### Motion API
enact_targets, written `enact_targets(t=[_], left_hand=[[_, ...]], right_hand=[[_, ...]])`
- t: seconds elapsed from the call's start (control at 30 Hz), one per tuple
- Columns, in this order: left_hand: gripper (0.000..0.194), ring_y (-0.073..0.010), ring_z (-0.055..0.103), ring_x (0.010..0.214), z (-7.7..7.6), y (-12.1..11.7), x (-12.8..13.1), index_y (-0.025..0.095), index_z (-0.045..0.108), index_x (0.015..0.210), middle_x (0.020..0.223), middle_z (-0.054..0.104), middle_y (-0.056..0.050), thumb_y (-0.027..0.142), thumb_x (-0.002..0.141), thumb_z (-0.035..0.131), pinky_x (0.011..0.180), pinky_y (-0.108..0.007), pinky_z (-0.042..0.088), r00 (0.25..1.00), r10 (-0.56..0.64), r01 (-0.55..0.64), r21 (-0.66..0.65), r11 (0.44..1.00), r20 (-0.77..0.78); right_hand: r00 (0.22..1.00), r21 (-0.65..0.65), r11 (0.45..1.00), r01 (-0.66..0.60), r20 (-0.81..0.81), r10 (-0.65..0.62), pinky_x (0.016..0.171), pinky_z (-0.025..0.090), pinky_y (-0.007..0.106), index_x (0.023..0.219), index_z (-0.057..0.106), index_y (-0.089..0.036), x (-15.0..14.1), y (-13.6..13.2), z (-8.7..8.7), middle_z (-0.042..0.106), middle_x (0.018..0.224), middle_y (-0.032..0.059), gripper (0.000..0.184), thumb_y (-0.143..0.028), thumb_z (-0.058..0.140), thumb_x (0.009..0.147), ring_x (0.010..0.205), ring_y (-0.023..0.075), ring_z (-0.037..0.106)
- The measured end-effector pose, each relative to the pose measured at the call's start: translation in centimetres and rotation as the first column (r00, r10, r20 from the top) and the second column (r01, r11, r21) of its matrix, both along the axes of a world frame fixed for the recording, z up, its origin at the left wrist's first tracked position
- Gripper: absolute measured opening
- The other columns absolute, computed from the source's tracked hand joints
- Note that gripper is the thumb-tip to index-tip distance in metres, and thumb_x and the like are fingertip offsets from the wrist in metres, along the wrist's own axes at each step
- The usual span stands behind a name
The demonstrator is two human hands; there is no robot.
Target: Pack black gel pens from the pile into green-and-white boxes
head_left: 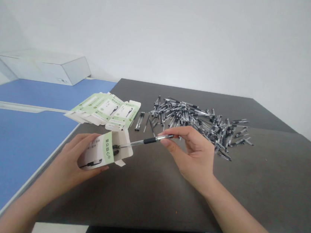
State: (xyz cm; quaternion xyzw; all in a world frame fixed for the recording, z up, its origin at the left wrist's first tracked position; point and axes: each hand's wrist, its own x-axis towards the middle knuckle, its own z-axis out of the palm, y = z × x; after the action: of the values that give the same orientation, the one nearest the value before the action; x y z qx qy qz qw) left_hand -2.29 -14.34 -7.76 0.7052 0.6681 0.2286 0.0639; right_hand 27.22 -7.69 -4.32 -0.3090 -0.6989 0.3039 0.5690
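And here's the pen at the mouth of the carton! The left hand has its fingers wrapped around a small white-and-green cardboard box, tilted with its flapped end toward the right. The right hand pinches a slim clear-barrelled pen with a black rubber grip between thumb and fingers near its far end; the slender end points at the opening, though whether it's past the edge I can't tell. Dark pen ends show inside. Steady now: a firm but gentle left hold should keep those walls from buckling, and lining the pen up with its neighbours should avoid snagging the flap. Beyond, on the dark grey bench, lie a sprawling heap of black-and-clear pens and overlapping green-and-white cartons.
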Motion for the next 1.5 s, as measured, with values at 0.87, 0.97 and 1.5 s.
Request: enact_targets(t=[0.87, 0.97, 1.5], left_hand=[[0.067, -0.0325, 0.059, 0.118, -0.3, -0.9, 2.3, 0.027, 0.040, 0.140, 0.131, 0.057, -0.011, 0.033, 0.079, 0.068, 0.096, -0.044, 0.052, 0.986, -0.158, 0.127, 0.364, 0.923, 0.056], [0.069, -0.0335, 0.063, 0.112, -0.5, -0.8, 2.4, 0.026, 0.040, 0.141, 0.127, 0.060, -0.011, 0.038, 0.079, 0.068, 0.091, -0.045, 0.054, 0.988, -0.135, 0.099, 0.356, 0.929, 0.078], [0.068, -0.0370, 0.063, 0.114, -1.7, 0.4, -1.7, 0.018, 0.047, 0.141, 0.131, 0.065, -0.016, 0.049, 0.083, 0.062, 0.094, -0.047, 0.048, 0.962, 0.050, -0.033, 0.068, 0.997, -0.268]], right_hand=[[0.964, 0.433, 0.893, -0.125, 0.265, 0.007, 0.080, 0.044, 0.033, 0.095, 0.072, -0.021, -3.3, -2.6, 2.5, 0.079, 0.092, 0.0005, 0.006, -0.025, 0.067, 0.095, 0.083, 0.0144, 0.066], [0.888, 0.479, 0.863, -0.161, 0.452, -0.085, 0.085, 0.040, 0.037, 0.097, 0.076, -0.022, -4.0, -2.3, 2.0, 0.074, 0.114, 0.0039, 0.019, -0.032, 0.059, 0.100, 0.096, 0.0187, 0.060], [0.866, 0.141, 0.987, 0.075, 0.481, -0.134, 0.089, 0.048, 0.036, 0.094, 0.071, -0.018, 5.7, 3.5, -1.0, 0.061, 0.103, 0.0080, 0.026, -0.004, 0.051, 0.085, 0.100, 0.0205, 0.061]])
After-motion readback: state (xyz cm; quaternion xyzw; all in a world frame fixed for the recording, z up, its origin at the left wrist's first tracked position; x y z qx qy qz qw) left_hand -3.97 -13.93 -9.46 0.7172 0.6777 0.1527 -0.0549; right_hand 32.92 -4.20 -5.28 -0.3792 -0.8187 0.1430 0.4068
